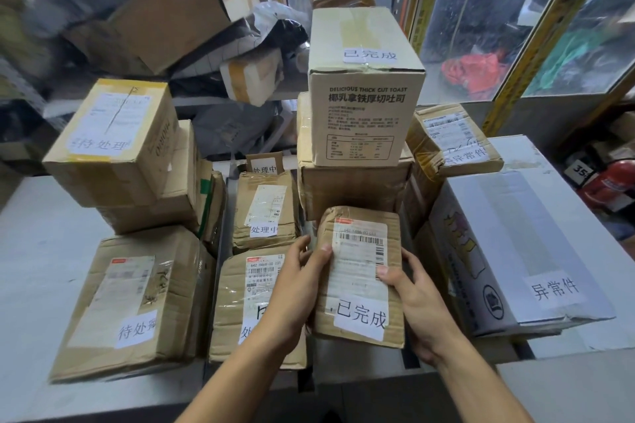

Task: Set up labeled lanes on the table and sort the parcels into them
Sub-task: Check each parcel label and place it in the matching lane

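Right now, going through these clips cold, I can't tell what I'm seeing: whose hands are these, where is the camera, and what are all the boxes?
There is no machine here: a person wears a camera on the head, looking down at their own hands. The left hand and right hand grip a brown parcel with a paper label reading 已完成. On the table other parcels stand in rows by label: 待处理 on the left, 处理中 in the middle, 已完成 on the toast box behind, 异常件 on the right.
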The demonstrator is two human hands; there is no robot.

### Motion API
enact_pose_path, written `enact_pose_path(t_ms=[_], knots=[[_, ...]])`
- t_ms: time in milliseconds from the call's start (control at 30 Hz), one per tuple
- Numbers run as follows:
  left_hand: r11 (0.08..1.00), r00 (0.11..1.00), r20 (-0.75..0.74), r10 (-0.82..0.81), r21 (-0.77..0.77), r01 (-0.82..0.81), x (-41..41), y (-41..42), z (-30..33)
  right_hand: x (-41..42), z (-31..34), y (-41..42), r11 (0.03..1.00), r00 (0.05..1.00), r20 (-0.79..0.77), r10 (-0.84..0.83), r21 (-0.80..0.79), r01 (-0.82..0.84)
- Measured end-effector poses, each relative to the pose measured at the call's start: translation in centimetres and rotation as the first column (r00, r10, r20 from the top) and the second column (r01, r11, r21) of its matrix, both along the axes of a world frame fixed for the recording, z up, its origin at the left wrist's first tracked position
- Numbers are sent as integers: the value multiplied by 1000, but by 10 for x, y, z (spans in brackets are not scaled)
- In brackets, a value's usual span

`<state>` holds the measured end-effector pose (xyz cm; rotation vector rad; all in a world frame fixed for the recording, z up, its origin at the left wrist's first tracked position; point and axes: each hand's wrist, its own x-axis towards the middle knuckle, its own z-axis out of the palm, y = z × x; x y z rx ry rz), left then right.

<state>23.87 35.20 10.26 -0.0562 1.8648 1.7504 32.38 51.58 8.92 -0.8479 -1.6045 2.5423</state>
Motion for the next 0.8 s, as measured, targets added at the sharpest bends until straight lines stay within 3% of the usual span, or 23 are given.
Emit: enact_pose_path(t_ms=[333, 633, 800], knots=[[993, 992, 49, -118, 23, 117, 11, -10, 10, 24, -11, -9, 979, 978, -55, -200, -48, 197], [981, 980, 63, -191, 56, 188, 28, -17, 11, 36, -7, -23, 924, 921, -80, -381, 11, 383], [988, 992, 43, -122, 102, 117, 21, -15, 6, 39, -11, -36, 925, 924, -52, -380, -38, 378]])
